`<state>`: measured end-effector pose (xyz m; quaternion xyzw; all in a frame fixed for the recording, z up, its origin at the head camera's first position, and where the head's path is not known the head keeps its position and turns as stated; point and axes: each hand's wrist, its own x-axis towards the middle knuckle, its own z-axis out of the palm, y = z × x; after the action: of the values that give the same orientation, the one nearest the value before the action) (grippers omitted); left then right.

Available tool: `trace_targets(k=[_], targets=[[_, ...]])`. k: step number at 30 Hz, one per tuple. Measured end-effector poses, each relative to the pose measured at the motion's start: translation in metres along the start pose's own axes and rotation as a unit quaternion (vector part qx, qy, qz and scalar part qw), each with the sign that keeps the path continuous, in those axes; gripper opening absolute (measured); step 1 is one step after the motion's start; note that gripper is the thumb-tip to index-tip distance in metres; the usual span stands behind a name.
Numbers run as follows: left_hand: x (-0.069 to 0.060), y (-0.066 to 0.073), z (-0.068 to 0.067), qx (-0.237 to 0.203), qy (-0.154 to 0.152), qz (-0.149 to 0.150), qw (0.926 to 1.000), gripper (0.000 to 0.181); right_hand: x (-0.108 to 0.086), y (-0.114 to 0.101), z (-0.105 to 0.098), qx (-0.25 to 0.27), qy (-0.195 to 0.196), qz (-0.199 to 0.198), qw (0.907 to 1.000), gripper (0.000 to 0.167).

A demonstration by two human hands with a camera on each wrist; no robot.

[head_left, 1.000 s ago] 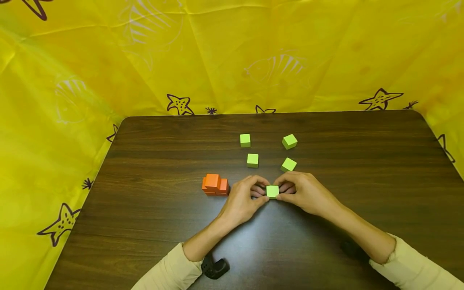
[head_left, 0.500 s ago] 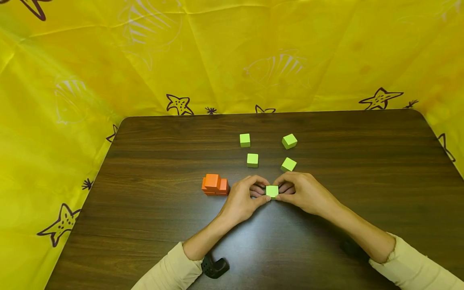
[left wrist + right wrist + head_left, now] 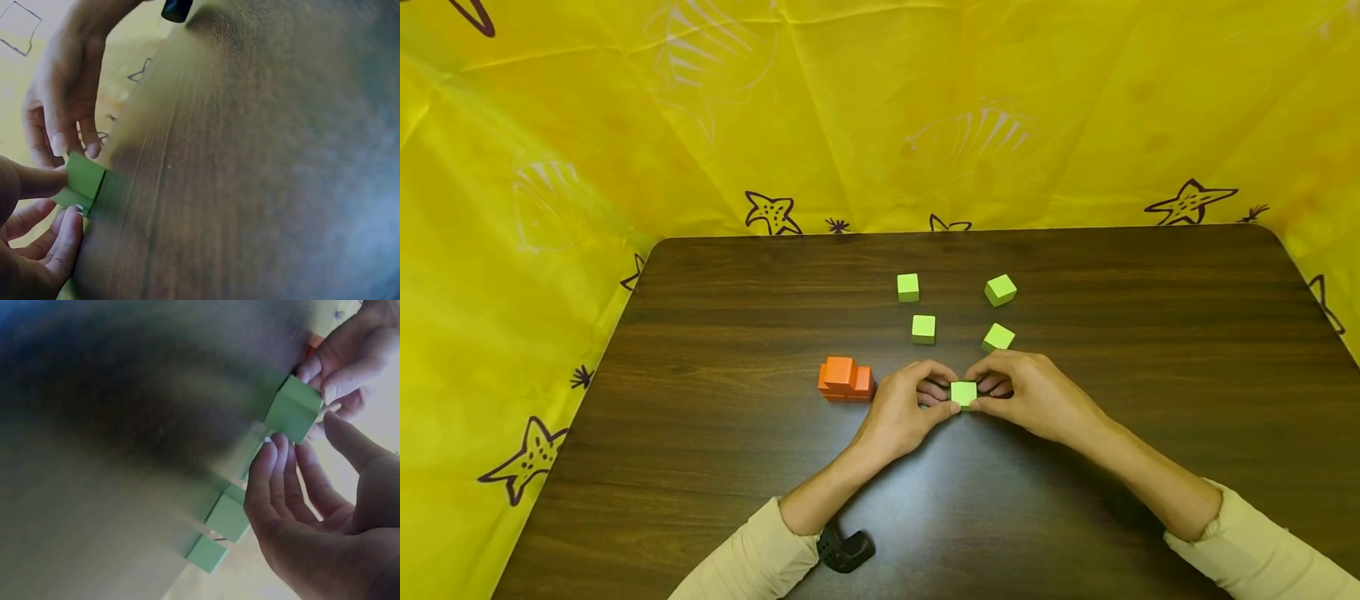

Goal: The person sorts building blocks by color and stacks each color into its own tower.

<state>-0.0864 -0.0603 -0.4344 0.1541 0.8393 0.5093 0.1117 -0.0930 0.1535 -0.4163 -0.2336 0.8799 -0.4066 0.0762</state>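
Your head view has tipped very slightly downward in the last half second: the brown table [image 3: 700,500] now sits a touch higher in it, and so do the orange blocks [image 3: 846,379] and loose green blocks [image 3: 924,328] on the table. The held green block [image 3: 964,394] above the table, your left hand [image 3: 904,404] and your right hand [image 3: 1030,396] have risen likewise. Beyond the table, the top-left starfish [image 3: 481,21] is cropped more.
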Motion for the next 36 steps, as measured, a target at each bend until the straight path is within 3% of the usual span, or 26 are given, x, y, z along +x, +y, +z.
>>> trace_targets(k=[8,19,36], targets=[[0.001,0.000,0.000,0.003,0.005,0.002,1.0000,0.028,0.003,-0.002,-0.017,-0.012,-0.002,-0.020,0.9997,0.031],[0.000,0.001,-0.001,-0.003,0.007,-0.003,1.0000,0.027,0.007,0.005,-0.036,-0.034,0.054,-0.066,0.9957,0.034],[0.000,0.000,0.001,-0.004,0.006,-0.012,0.9999,0.028,0.015,0.022,-0.047,-0.075,0.084,-0.051,0.9923,0.037]])
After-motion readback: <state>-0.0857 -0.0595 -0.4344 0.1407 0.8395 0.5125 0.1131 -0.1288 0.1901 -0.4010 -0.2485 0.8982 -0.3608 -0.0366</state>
